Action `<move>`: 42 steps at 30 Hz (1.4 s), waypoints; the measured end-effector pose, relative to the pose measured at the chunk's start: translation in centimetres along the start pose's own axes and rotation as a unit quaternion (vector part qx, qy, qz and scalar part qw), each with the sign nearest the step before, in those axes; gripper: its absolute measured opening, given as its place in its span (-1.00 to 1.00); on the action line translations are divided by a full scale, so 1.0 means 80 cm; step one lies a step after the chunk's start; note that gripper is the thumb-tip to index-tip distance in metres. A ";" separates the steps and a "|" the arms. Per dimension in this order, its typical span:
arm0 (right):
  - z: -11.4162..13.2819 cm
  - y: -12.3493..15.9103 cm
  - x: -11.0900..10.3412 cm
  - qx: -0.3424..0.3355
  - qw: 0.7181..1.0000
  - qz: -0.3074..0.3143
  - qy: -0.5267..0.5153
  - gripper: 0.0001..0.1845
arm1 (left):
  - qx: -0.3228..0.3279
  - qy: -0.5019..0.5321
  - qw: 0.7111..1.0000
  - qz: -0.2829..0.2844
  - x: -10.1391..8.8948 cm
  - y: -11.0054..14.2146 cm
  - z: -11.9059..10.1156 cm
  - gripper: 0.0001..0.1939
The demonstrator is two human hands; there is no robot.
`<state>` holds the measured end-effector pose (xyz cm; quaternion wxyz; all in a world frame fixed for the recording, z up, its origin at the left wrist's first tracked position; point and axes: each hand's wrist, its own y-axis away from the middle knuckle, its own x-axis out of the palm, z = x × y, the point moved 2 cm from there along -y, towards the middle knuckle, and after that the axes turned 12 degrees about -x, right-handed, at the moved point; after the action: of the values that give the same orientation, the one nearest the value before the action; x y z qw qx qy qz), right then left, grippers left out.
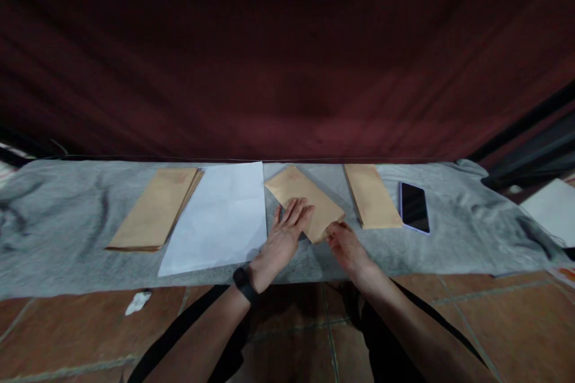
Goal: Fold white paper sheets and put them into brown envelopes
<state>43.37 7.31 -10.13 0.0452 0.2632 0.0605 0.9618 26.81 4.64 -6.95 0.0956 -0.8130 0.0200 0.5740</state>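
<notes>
A brown envelope (300, 191) lies at an angle on the grey cloth (67, 215), in the middle. My left hand (287, 230) rests flat on its near left part, fingers stretched out and together. My right hand (345, 245) is closed in a pinch on the envelope's near right corner. A black band sits on my left wrist. A white sheet of paper (220, 215) lies just left of my left hand.
A stack of brown envelopes (155, 209) lies at the left and another stack (372, 194) at the right. A dark phone (414, 206) lies right of that. A dark red curtain hangs behind. Below the cloth are brown floor tiles with a scrap of white paper (138, 302).
</notes>
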 end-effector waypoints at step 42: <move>0.000 0.008 -0.012 -0.329 0.581 0.335 0.665 -0.36 | -0.057 -0.036 0.996 -0.050 0.013 -0.052 0.019 -0.45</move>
<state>44.14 6.53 -10.48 -0.2494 -0.4815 -0.3389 0.7689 26.35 9.11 -7.88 0.0779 -0.7957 -0.0569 0.5980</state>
